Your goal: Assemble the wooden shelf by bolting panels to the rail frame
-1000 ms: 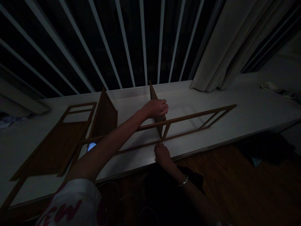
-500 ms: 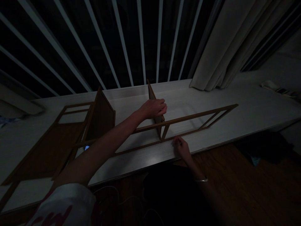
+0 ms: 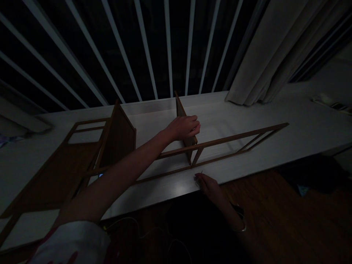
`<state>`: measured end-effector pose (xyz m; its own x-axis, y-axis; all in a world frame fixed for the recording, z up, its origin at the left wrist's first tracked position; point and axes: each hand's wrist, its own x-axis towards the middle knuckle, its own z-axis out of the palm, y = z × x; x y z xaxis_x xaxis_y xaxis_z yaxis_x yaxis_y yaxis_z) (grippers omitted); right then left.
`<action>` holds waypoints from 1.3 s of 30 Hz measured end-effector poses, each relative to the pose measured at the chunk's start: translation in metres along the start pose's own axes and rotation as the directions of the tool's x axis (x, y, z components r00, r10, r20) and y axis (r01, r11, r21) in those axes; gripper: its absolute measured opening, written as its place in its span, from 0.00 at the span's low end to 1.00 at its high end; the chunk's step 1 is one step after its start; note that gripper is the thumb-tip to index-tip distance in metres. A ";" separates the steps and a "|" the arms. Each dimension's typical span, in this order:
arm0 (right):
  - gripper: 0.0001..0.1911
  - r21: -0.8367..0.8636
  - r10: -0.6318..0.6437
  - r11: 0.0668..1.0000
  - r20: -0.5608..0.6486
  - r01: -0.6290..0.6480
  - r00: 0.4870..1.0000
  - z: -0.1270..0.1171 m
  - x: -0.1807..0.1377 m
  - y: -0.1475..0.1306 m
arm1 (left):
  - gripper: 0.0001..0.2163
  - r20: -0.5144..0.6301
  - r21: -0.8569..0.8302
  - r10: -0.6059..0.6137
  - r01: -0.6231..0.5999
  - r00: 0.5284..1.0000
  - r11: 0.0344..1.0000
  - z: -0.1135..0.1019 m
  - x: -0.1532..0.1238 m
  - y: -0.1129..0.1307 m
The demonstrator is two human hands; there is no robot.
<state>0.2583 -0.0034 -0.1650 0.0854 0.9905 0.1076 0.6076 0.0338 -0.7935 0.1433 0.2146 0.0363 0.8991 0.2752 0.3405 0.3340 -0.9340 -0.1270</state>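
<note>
My left hand (image 3: 187, 127) is closed at the top edge of an upright wooden panel (image 3: 180, 106), its fingers curled over the right side; the palm hides part of that edge. The panel meets a long wooden frame (image 3: 236, 138) with crossbars, lying along the front of the white ledge. My right hand (image 3: 210, 186) is just in front of this frame, apart from it. Its fingertips pinch a small thin piece (image 3: 201, 171), too dark to identify. A second upright wooden panel (image 3: 117, 135) stands to the left, partly behind my left forearm.
Another wooden panel with a frame (image 3: 55, 176) lies flat at the left. White bars (image 3: 169, 47) line the window behind the ledge (image 3: 297, 135). A curtain (image 3: 255, 62) hangs at the right. A pale cable (image 3: 137, 223) runs over the dark floor below.
My right hand has drawn back from the frame's lower rail, toward me and slightly left, and the thin piece now shows at its fingertips. My left hand stays at the panel. The view shifts slightly.
</note>
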 end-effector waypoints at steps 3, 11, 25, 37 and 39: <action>0.13 0.040 -0.002 0.999 0.040 0.001 0.999 0.006 0.002 -0.004 | 0.16 -0.002 -0.009 -0.006 0.006 1.000 1.000 -0.001 0.000 0.000; 0.15 0.151 0.026 0.988 0.094 -0.040 0.995 0.015 0.010 -0.012 | 0.15 -0.007 -0.013 0.006 -0.006 1.000 1.000 0.000 0.000 -0.001; 0.14 -0.031 0.001 1.000 0.161 0.004 0.987 0.015 0.019 -0.015 | 0.15 0.002 -0.027 -0.015 0.015 1.000 1.000 0.000 0.000 -0.002; 0.13 -0.149 -0.096 0.981 0.183 0.124 0.978 0.012 0.017 -0.001 | 0.16 -0.019 -0.043 -0.020 0.019 1.000 0.999 0.003 0.002 -0.002; 0.12 -0.144 -0.086 0.983 0.170 0.112 0.982 0.011 0.017 -0.002 | 0.16 -0.016 -0.045 -0.017 0.016 1.000 0.999 0.003 0.002 -0.003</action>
<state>0.2496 0.0147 -0.1680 -0.1026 0.9921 0.0727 0.7207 0.1245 -0.6820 0.1449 0.2183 0.0342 0.8886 0.2872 0.3577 0.3353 -0.9388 -0.0794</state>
